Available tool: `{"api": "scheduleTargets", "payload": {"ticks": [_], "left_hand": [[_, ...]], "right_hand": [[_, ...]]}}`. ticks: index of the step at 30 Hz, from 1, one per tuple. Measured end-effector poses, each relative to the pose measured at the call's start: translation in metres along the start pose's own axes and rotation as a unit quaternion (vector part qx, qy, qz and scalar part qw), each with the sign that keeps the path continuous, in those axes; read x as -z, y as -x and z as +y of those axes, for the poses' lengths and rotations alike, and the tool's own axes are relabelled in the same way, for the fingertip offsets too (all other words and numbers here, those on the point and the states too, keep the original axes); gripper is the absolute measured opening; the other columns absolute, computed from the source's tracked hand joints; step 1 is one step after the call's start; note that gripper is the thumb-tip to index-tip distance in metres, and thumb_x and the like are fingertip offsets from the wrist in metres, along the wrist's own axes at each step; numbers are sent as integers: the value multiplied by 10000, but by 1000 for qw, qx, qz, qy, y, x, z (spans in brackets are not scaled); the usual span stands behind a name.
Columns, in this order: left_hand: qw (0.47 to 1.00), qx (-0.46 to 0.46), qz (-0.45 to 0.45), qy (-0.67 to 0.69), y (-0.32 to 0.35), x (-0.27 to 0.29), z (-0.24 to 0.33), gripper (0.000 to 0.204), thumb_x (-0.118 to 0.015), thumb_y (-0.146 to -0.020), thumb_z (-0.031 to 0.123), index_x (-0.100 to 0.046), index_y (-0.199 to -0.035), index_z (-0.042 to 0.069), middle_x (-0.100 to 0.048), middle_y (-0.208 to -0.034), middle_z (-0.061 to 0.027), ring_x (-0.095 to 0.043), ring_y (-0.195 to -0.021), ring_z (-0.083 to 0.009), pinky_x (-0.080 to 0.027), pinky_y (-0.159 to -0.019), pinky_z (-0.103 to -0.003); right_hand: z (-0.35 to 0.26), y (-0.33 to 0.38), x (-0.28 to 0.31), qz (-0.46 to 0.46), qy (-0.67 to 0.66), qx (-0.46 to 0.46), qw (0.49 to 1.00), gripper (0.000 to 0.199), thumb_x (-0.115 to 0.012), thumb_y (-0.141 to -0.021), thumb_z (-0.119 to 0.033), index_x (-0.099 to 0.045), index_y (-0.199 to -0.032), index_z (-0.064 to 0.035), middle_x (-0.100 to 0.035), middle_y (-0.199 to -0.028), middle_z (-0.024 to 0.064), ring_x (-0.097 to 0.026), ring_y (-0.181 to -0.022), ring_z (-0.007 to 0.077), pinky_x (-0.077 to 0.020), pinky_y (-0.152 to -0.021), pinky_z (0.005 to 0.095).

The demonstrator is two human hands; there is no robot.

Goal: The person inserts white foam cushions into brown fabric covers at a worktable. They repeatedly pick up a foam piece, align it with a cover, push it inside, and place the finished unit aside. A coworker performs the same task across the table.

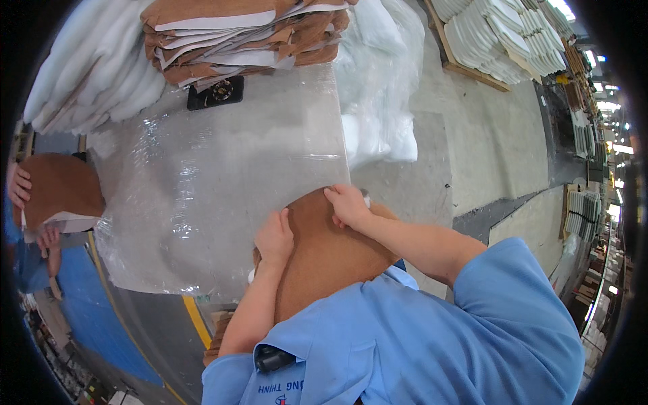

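A brown fabric cushion cover [331, 253] is held against the front of my body, by the near edge of the plastic-covered table [229, 162]. My left hand [274, 239] is closed on its left side near the top. My right hand [347, 206] pinches its top edge, thumb and fingers pressed together. Small bits of white show beside the cover at both sides; whether padding lies inside, I cannot tell. The cover's lower part disappears behind my blue shirt.
Brown fabric pieces with white layers [250, 34] are stacked at the table's far end, beside a black patterned item [216, 93] and white padding [94, 67]. Bagged white padding [378, 81] stands right. At left, a co-worker's hands hold another brown cushion piece [61, 185].
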State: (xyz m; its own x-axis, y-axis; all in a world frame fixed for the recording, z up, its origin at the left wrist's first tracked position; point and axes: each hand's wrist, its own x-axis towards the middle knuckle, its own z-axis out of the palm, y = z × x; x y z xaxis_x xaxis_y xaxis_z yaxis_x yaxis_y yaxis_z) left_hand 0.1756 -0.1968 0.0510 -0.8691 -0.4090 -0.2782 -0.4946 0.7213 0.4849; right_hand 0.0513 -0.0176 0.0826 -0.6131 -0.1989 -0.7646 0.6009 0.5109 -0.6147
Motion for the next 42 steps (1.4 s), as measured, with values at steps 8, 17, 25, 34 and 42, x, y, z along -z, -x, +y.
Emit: {"api": "scheduleTargets", "payload": {"ticks": [8,17,25,34,42], "left_hand": [[994,-42,-102,2,35,57,-44,414,-607,-1034,410,-648,-893,23,-698,-861,-258,-654,-825,-503,-497,-720,-566],[999,24,4,-33,32,26,-52,379,-608,-1036,407,-660,-913,52,-687,-849,-249,-652,-806,-492,-495,-707,-563],[999,-9,41,18,75,101,-60,364,-667,-1004,318,-656,-1212,20,-647,-1184,-201,-614,-1140,-390,-486,-968,-496],[954,167,-231,91,178,110,-96,608,-478,-1094,415,-464,-1505,-33,-406,-1577,-275,-346,-1498,-403,-262,-1245,-450],[946,200,-230,115,158,87,-91,701,-379,-1127,446,-329,-1600,-70,-246,-1697,-282,-192,-1602,-374,-149,-1304,-410]], "right_hand": [[-9,-3,49,-121,170,-44,977,270,-620,-1027,-294,-687,-1064,-35,-690,-708,104,-644,-524,194,-480,-460,408],[33,-27,37,-14,88,125,988,245,-685,-989,-250,-742,-972,-12,-692,-741,91,-641,-604,174,-483,-530,362],[8,7,143,-80,139,161,974,652,-697,-988,-436,-511,-1511,-96,-629,-1343,148,-689,-999,257,-591,-787,424],[12,91,150,-240,154,-183,941,919,-629,-960,-670,-398,-1578,-29,-568,-1438,215,-593,-1273,325,-561,-920,475],[61,27,112,-182,175,-106,962,680,-587,-1031,-575,-556,-1466,-54,-673,-1348,123,-699,-1142,308,-563,-947,512]]}}
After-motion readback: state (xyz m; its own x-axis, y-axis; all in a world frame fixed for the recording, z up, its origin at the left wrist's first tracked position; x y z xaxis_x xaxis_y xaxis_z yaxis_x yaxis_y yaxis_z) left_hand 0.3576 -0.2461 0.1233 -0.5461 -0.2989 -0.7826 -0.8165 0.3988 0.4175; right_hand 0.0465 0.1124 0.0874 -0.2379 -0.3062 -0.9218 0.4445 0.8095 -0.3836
